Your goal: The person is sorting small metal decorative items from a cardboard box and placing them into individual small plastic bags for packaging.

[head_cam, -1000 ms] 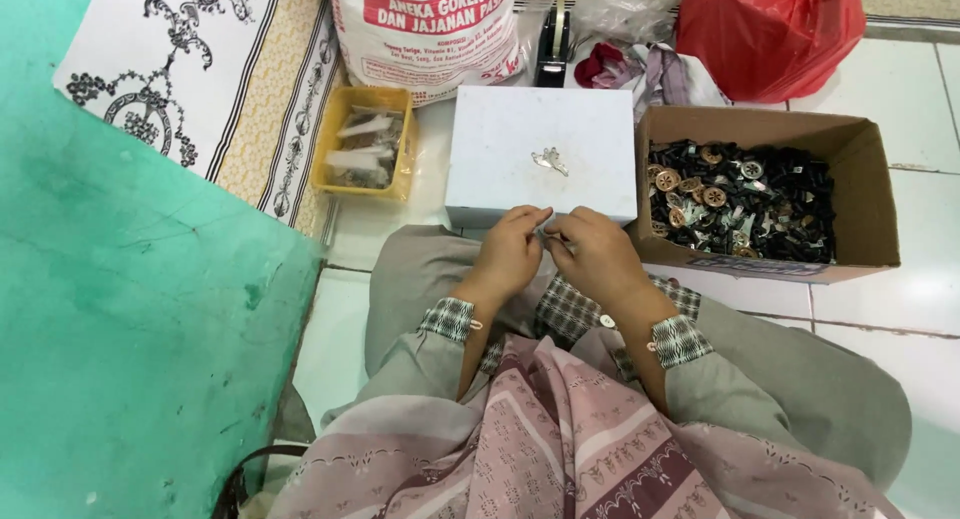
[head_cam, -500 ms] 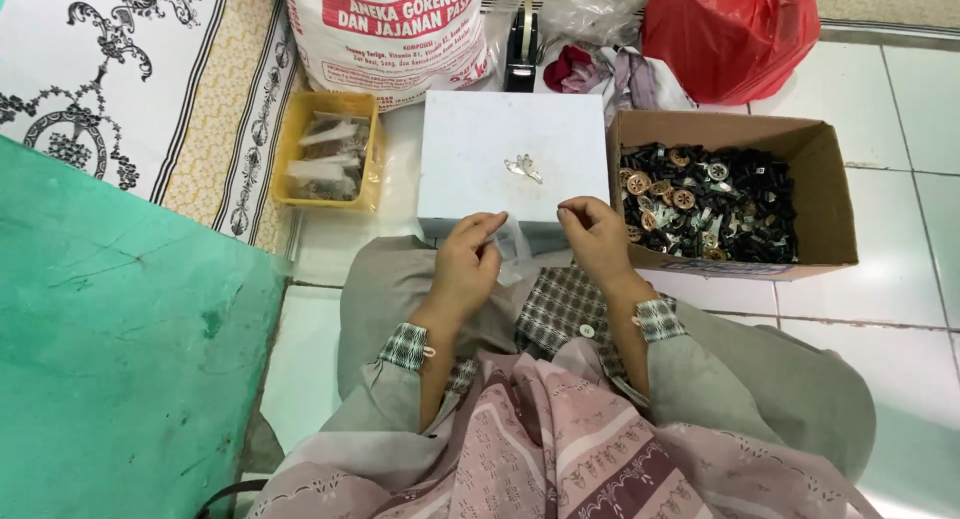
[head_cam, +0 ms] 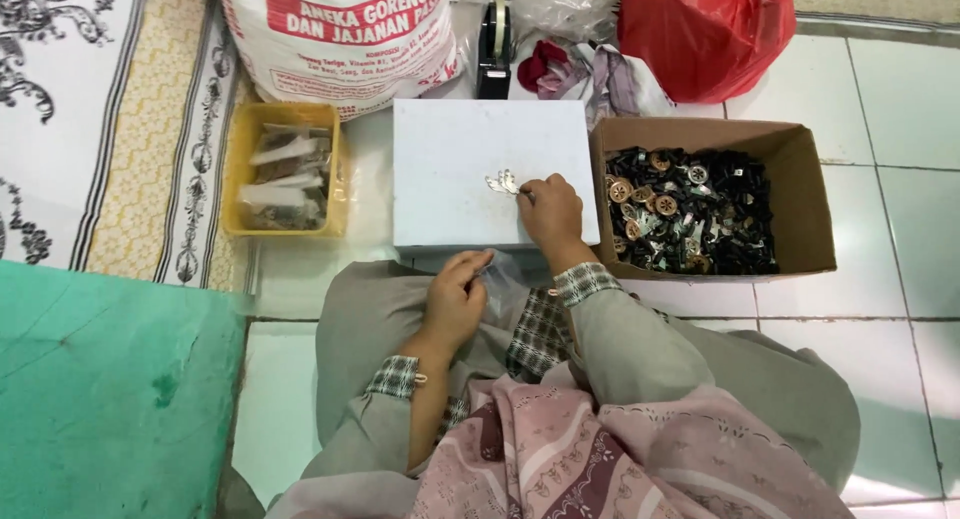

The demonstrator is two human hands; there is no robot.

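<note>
Tray (head_cam: 290, 169) sat far left with filled bags. Left hand (head_cam: 455, 299) pinched a clear bag (head_cam: 505, 274) in closed fingers over the lap. Right hand (head_cam: 550, 214) had fingertips closing on metal bits (head_cam: 503, 183) on the white box (head_cam: 450, 149); hold unclear. Risk: the bits were tiny and could slip off the box edge.

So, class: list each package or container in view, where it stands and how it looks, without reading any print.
Sack: top centre, bulging, white with red band.
Plastic bag: top right, red, crumpled.
Cardboard box: right, brown, open.
Yellow tray: left, rectangular.
White box: centre, flat.
</note>
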